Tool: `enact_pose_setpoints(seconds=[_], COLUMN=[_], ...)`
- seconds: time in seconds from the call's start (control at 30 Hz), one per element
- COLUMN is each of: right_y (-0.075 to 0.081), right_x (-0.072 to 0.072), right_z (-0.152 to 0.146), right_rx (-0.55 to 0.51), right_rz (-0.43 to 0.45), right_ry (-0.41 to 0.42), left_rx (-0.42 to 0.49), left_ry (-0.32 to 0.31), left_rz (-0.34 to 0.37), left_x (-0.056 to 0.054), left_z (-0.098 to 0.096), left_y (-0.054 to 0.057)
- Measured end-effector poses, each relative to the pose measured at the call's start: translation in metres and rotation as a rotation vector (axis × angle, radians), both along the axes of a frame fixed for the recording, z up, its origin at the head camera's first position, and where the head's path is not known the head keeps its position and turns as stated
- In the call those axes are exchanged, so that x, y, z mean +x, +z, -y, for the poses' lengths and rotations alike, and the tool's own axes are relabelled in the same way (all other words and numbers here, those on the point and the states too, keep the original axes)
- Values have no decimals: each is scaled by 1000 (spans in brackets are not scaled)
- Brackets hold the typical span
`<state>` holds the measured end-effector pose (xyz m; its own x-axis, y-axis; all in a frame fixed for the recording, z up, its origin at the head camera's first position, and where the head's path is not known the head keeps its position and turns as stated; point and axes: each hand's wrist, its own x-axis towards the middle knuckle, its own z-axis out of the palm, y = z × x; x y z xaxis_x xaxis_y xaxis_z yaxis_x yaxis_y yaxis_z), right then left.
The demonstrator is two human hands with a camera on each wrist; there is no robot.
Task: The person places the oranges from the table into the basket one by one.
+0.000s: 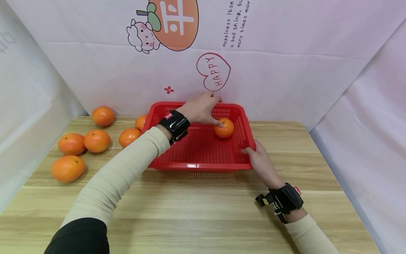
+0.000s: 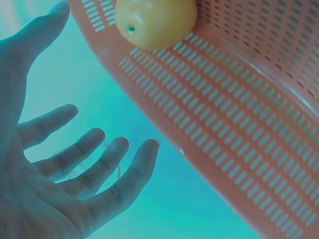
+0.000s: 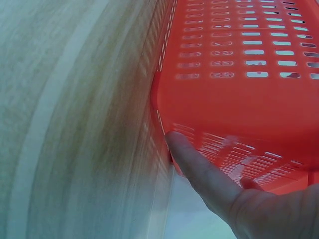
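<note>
My left hand (image 1: 203,108): fingers apart, empty | orange (image 1: 226,129): in basket (image 1: 203,166), just rightward, nearer left | my right hand (image 1: 262,161): gripping basket

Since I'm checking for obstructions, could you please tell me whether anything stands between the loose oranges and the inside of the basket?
Yes: the left wall of the red basket stands between the oranges on the table and its inside, and the left sleeve crosses that side in the head view.
</note>
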<state>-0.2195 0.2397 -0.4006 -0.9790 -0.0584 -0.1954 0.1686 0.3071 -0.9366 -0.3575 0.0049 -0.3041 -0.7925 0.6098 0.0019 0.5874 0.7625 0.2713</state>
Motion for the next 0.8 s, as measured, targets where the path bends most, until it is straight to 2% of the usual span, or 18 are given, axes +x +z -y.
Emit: enact_pose_setpoints(seconds=[0.23, 0.43, 0.63, 0.8], right_y=[1, 2, 2, 1], right_x=[-1, -1, 0, 1], right_z=[0, 2, 2, 0], right_rx=[10, 17, 14, 11], right_rz=[3, -11, -9, -5], right_ry=[-1, -5, 0, 3], left_rx=[18, 35, 10, -4], left_ry=[12, 24, 63, 99], left_rz=[-2, -39, -59, -69], left_x=[8, 18, 23, 25], left_z=[23, 48, 73, 95], left_y=[16, 28, 34, 34])
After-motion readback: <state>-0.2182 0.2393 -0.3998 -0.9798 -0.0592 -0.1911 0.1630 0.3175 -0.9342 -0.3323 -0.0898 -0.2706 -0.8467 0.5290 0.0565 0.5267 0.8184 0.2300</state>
